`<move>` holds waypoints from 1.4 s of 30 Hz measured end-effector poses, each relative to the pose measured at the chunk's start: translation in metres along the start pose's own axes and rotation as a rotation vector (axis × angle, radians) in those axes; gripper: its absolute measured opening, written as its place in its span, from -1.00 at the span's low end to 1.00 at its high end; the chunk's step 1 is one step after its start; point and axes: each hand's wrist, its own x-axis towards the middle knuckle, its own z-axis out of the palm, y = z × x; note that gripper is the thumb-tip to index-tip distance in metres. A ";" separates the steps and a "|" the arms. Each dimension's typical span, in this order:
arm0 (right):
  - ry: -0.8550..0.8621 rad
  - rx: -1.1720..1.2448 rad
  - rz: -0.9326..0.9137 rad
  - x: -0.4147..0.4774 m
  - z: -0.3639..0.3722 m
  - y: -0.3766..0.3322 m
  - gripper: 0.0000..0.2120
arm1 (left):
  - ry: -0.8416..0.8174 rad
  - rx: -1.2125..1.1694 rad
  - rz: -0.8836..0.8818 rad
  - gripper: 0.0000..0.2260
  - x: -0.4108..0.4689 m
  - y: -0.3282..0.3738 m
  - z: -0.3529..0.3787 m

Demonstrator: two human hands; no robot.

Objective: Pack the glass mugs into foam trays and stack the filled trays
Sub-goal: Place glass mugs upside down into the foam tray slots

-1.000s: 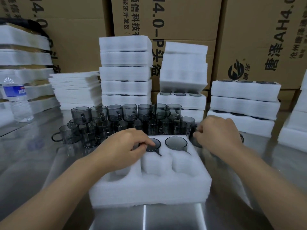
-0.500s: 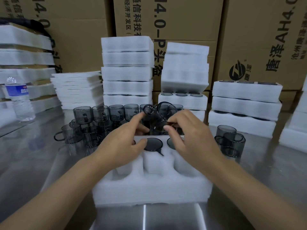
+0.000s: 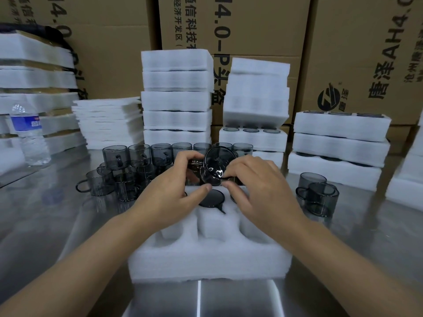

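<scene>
A white foam tray (image 3: 206,259) lies in front of me on the steel table. A smoky glass mug (image 3: 211,197) sits in its far middle pocket; the near pockets hold nothing. Above the tray's far edge, both hands hold a tilted grey glass mug (image 3: 215,165), its bottom facing me. My left hand (image 3: 169,193) grips its left side, and my right hand (image 3: 258,191) pinches its right side. Several loose mugs (image 3: 128,165) stand behind the tray at the left. Two more mugs (image 3: 320,193) stand at the right.
Stacks of filled foam trays (image 3: 176,101) rise behind the mugs, with another stack (image 3: 338,147) at the right and thin foam sheets (image 3: 107,122) at the left. A water bottle (image 3: 29,136) stands far left. Cardboard boxes (image 3: 251,26) form the back wall.
My right hand fetched a mug from the right and brought it to the middle. My left hand left the tray pocket and joined it. The mug has risen and tilted.
</scene>
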 end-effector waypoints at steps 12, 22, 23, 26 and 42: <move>0.066 -0.018 -0.005 -0.001 -0.001 0.001 -0.76 | -0.009 -0.036 -0.007 -0.82 0.000 0.001 -0.001; 0.004 0.302 0.225 -0.003 0.002 0.004 -0.53 | -0.111 0.037 0.174 -0.92 0.002 0.004 -0.002; 0.007 0.304 0.226 -0.003 0.002 0.004 -0.53 | -0.123 0.035 0.190 -0.91 0.001 0.004 -0.003; 0.012 0.299 0.219 -0.003 0.003 0.005 -0.54 | -0.163 0.042 0.197 -0.85 0.000 0.006 -0.005; -0.218 0.265 0.258 -0.004 0.007 0.009 -0.45 | -0.293 0.230 0.216 -0.75 -0.003 0.010 -0.005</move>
